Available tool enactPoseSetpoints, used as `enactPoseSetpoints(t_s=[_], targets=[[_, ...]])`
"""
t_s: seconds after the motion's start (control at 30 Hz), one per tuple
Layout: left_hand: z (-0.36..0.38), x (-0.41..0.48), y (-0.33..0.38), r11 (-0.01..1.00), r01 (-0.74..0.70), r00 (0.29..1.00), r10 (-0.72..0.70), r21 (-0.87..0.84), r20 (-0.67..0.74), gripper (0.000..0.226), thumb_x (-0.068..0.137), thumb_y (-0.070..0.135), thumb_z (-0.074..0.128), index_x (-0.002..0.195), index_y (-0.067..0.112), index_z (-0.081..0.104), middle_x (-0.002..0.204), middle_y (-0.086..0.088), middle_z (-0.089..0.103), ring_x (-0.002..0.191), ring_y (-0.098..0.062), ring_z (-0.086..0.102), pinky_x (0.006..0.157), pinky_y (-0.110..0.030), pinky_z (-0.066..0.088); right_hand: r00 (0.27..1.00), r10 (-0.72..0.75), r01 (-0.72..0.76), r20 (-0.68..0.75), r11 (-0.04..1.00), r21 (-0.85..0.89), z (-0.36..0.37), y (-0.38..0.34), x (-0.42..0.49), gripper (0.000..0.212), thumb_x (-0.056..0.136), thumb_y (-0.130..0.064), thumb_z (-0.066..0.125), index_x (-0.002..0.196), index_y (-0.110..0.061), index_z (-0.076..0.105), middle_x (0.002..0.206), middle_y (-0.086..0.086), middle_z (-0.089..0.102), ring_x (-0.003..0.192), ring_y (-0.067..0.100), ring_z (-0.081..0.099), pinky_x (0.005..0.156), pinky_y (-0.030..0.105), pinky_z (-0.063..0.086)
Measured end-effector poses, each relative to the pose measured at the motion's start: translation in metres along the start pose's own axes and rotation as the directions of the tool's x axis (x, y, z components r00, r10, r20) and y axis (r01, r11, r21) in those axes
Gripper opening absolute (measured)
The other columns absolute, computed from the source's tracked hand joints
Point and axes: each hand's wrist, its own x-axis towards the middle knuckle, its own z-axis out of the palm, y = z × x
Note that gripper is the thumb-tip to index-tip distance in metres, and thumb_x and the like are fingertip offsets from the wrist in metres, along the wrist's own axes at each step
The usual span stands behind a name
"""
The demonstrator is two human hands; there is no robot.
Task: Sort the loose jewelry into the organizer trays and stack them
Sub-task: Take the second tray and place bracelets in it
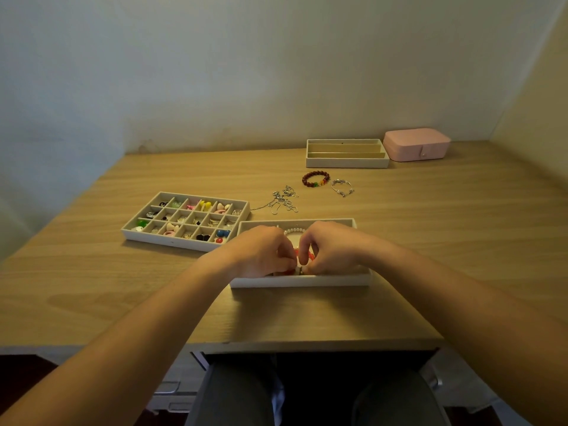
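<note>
A red beaded bracelet [302, 256] is lying inside a shallow white tray [301, 282] on the wooden desk [430, 241], with the left hand [261, 252] pinching it at 9 o'clock and the right hand [330, 249] at 3. A white gridded tray [184, 241] is sitting at 10 o'clock.

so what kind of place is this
Likely a home, at a wood-grain desk set in a plain-walled corner, with a pink jewelry box and a compartment tray of trinkets.
</note>
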Motion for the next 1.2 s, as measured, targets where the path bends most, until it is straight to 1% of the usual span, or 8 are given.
enactPoseSetpoints(t_s=[0.33, 0.6, 0.7, 0.8, 0.87, 0.97, 1.1, 1.2], targets=[[-0.003, 0.002, 0.0, 0.999, -0.005, 1.0, 0.005, 0.051, -0.002, 0.017, 0.088, 0.035, 0.073, 0.103, 0.029, 0.076, 0.095, 0.007, 0.067, 0.085, -0.011, 0.06, 0.072, -0.03, 0.053, 1.0, 0.018, -0.019, 0.014, 0.999, 0.032, 0.0, 0.002, 0.002, 0.012, 0.088, -0.019, 0.069, 0.089, -0.024, 0.081, 0.077, -0.013, 0.067, 0.069, 0.007, 0.057, 0.055, 0.018, 0.04], [-0.003, 0.002, -0.006, 1.0, 0.018, 0.999, -0.017, 0.006, -0.05, 0.011, 0.088, 0.035, 0.073, 0.097, 0.03, 0.077, 0.093, 0.013, 0.066, 0.082, -0.004, 0.057, 0.07, -0.025, 0.048, 0.989, 0.106, -0.098, -0.101, 0.992, 0.081, 0.002, 0.009, 0.001, 0.008, 0.087, -0.026, 0.071, 0.082, -0.026, 0.077, 0.077, -0.011, 0.068, 0.069, 0.007, 0.06, 0.058, 0.027, 0.049], [-0.008, -0.001, -0.008, 0.997, 0.028, 0.992, -0.036, -0.07, -0.119, 0.009, 0.088, 0.026, 0.074, 0.092, 0.034, 0.073, 0.09, 0.018, 0.066, 0.075, 0.004, 0.055, 0.064, -0.014, 0.041, 0.969, 0.142, -0.121, -0.204, 0.987, 0.109, 0.002, 0.012, -0.001, 0.008, 0.09, -0.033, 0.07, 0.084, -0.028, 0.072, 0.084, -0.01, 0.069, 0.08, 0.008, 0.064, 0.073, 0.034, 0.06], [-0.005, -0.003, -0.011, 0.988, 0.054, 0.993, -0.068, -0.142, -0.094, 0.014, 0.085, 0.021, 0.078, 0.087, 0.034, 0.072, 0.088, 0.017, 0.068, 0.074, 0.004, 0.059, 0.062, -0.009, 0.043, 0.952, 0.188, -0.176, -0.242, 0.982, 0.071, 0.0, 0.011, -0.005, 0.005, 0.091, -0.028, 0.068, 0.089, -0.023, 0.068, 0.088, -0.004, 0.069, 0.083, 0.014, 0.066, 0.078, 0.04, 0.061], [-0.001, -0.002, -0.011, 0.983, 0.064, 0.993, -0.08, -0.172, -0.092, 0.017, 0.084, 0.017, 0.079, 0.087, 0.032, 0.072, 0.087, 0.017, 0.067, 0.075, 0.001, 0.062, 0.061, -0.009, 0.046, 0.954, 0.212, -0.195, -0.211, 0.976, 0.1, -0.001, 0.01, -0.006, 0.008, 0.089, -0.022, 0.068, 0.094, -0.016, 0.066, 0.09, 0.002, 0.07, 0.081, 0.022, 0.07, 0.071, 0.044, 0.062], [0.001, 0.0, -0.009, 0.978, 0.064, 0.991, -0.085, -0.199, -0.1, 0.022, 0.083, 0.011, 0.078, 0.086, 0.031, 0.07, 0.082, 0.018, 0.064, 0.074, -0.001, 0.062, 0.059, -0.008, 0.046, 0.957, 0.234, -0.201, -0.173, 0.961, 0.187, 0.002, 0.008, -0.007, 0.015, 0.088, -0.014, 0.071, 0.099, -0.015, 0.06, 0.09, 0.004, 0.067, 0.074, 0.02, 0.071, 0.053, 0.034, 0.058], [0.001, 0.0, -0.008, 0.977, 0.061, 0.992, -0.082, -0.205, -0.097, 0.022, 0.082, 0.01, 0.078, 0.087, 0.03, 0.07, 0.081, 0.018, 0.064, 0.073, -0.002, 0.062, 0.058, -0.008, 0.046, 0.955, 0.191, -0.165, -0.228, 0.978, 0.125, 0.006, 0.008, -0.004, 0.018, 0.086, -0.019, 0.073, 0.101, -0.019, 0.063, 0.096, -0.005, 0.061, 0.09, 0.015, 0.059, 0.074, 0.033, 0.054], [0.001, 0.0, -0.009, 0.975, 0.064, 0.992, -0.086, -0.214, -0.094, 0.02, 0.082, 0.01, 0.078, 0.09, 0.027, 0.072, 0.082, 0.017, 0.065, 0.072, -0.002, 0.062, 0.058, -0.008, 0.047, 0.962, 0.169, -0.14, -0.216, 0.98, 0.145, 0.007, 0.007, -0.004, 0.015, 0.09, -0.023, 0.074, 0.101, -0.018, 0.066, 0.095, -0.003, 0.066, 0.087, 0.014, 0.064, 0.074, 0.031, 0.057]])
